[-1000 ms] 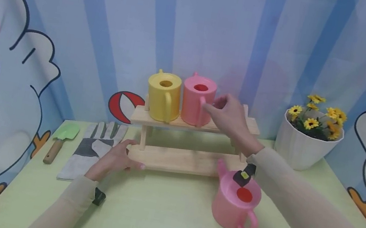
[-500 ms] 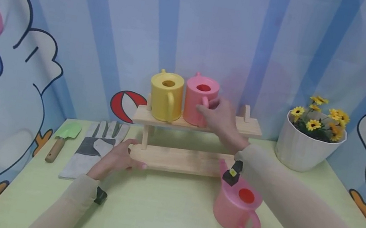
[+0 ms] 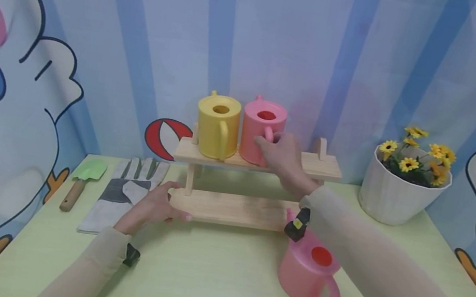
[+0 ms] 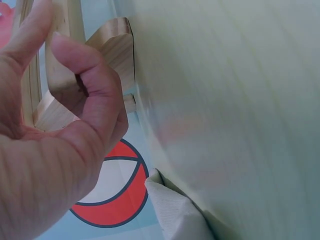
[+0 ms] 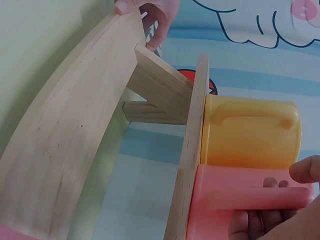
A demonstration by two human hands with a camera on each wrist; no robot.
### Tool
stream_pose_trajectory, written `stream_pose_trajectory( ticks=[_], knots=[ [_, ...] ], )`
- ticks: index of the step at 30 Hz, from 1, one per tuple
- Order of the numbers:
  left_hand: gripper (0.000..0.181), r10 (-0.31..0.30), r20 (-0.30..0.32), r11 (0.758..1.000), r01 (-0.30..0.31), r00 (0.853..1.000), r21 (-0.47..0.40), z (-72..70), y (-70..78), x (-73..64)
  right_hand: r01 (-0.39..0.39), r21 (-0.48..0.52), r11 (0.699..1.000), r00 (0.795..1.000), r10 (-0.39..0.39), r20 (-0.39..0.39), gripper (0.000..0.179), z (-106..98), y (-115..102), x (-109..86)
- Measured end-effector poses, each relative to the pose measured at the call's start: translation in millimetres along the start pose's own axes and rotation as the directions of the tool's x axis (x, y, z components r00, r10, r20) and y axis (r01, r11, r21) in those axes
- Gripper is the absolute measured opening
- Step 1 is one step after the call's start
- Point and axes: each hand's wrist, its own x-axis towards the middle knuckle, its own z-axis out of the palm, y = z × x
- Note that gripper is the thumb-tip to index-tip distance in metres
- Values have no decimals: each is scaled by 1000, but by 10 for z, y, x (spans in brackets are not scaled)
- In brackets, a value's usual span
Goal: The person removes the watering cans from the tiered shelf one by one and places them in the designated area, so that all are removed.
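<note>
My left hand [image 3: 156, 204] grips the left end of the lower board [image 3: 232, 209] of a two-tier wooden shelf; in the left wrist view its thumb and fingers wrap that board end. On the upper tier [image 3: 320, 166] a yellow watering can [image 3: 212, 133] and a pink watering can [image 3: 251, 137] stand upright side by side, handles facing me. My right hand [image 3: 285, 159] holds the pink can's handle [image 5: 260, 198], with fingertips behind it in the right wrist view. A second pink watering can [image 3: 300, 272] stands on the table before the shelf, partly hidden by my right wrist.
A white pot of yellow flowers [image 3: 402, 197] stands at the back right. Grey-white work gloves [image 3: 115, 201] and a green trowel with a wooden handle [image 3: 82, 183] lie on the left. A striped blue cloth backdrop [image 3: 292, 47] rises right behind the table.
My right hand has come down a little and closer in, its fingers now round the pink can's handle. My left hand keeps its grip on the shelf. The cans stay in place.
</note>
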Motion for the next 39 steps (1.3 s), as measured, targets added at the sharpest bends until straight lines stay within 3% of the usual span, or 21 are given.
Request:
stream_pose_trajectory(
  ticks=[6, 10, 19, 27, 39],
  knots=[
    [99, 4, -7, 1000, -4, 1000, -5, -11, -5, 8, -4, 64, 998, 1000, 3, 9, 21, 34, 18, 47],
    [100, 38, -1, 999, -38, 999, -25, -14, -8, 3, -34, 114, 993, 999, 32, 22, 24, 62, 28, 73],
    [99, 47, -3, 998, -48, 999, -41, -9, -25, 5, -48, 272, 961, 997, 31, 65, 24, 103, 34, 88],
    [101, 61, 8, 997, -60, 998, -45, -7, -15, -11, -24, 311, 950, 999, 10, 46, 26, 100, 61, 84],
    [101, 42, 0, 998, -42, 999, -37, -6, -35, 12, 17, 288, 958, 1000, -12, -17, 34, 41, 125, 57]
  ],
)
